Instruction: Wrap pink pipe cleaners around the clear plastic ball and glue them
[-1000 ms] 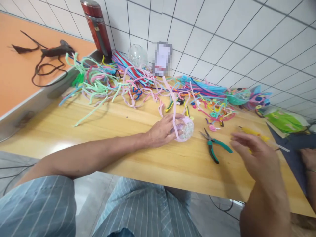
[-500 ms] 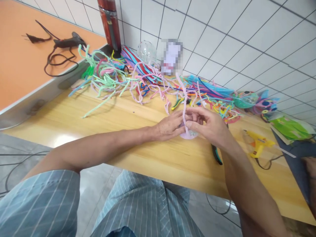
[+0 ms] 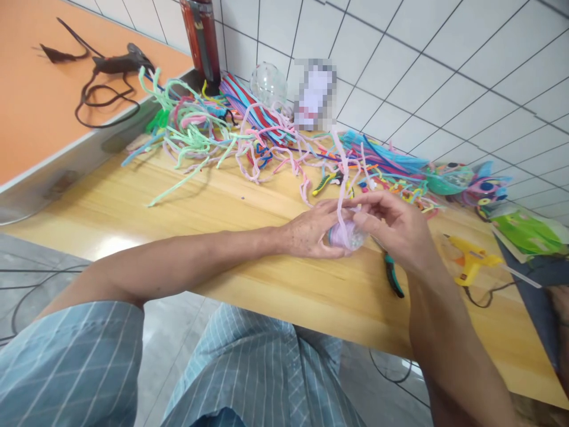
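Observation:
My left hand (image 3: 309,231) is closed around a small clear ball (image 3: 357,237) partly wrapped in lilac fuzzy stem. One long pale pink pipe cleaner (image 3: 341,172) rises from the ball in front of my fingers and points up toward the wall. On the ball's right side, my right hand (image 3: 398,228) has thumb and fingers pinched at its upper edge, on the pipe cleaner there; the fingertips are partly hidden. Just below the right wrist, the teal and black handle of a tool (image 3: 393,276) lies on the wooden table (image 3: 275,296).
Tangled pipe cleaners (image 3: 195,139) and bundles (image 3: 262,112) line the back, with yellow-handled pliers (image 3: 323,184), a clear globe (image 3: 269,83) and a phone (image 3: 313,95). A yellow glue gun (image 3: 473,261) lies right. A red flask (image 3: 200,41) stands beside the orange surface (image 3: 31,101).
The ball has turned and shifted slightly right between my hands, showing more of its lilac wrapping. My left thumb has moved down under it. The view has shifted a little.

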`<action>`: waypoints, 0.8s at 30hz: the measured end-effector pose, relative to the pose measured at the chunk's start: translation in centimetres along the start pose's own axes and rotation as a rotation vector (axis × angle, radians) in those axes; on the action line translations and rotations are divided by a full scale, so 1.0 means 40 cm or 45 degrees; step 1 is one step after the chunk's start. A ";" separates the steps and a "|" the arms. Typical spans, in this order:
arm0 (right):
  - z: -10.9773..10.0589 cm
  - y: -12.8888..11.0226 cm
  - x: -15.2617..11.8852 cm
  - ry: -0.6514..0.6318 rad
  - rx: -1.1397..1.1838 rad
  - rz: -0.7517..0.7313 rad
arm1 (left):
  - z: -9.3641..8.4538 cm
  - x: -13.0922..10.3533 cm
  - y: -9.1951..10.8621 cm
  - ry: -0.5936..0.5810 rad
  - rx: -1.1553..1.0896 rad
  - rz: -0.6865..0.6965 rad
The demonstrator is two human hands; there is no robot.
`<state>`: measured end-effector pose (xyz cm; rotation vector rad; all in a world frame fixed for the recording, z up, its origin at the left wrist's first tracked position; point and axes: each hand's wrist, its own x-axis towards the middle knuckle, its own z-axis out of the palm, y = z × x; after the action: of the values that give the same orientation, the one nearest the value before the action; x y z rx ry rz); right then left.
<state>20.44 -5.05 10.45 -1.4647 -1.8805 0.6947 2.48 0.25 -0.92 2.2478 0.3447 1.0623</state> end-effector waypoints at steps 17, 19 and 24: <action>-0.001 -0.013 -0.009 -0.045 -0.064 0.020 | -0.002 -0.001 -0.009 -0.010 0.008 0.003; -0.001 -0.020 -0.017 -0.026 -0.178 0.001 | -0.004 0.001 -0.009 -0.012 -0.003 0.000; 0.017 -0.032 -0.023 -0.057 -0.525 -0.114 | -0.003 0.004 -0.019 -0.011 -0.050 -0.021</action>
<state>19.28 -6.24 10.82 -1.6070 -2.2018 0.3091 2.51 0.96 -1.24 2.2106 0.3358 1.0422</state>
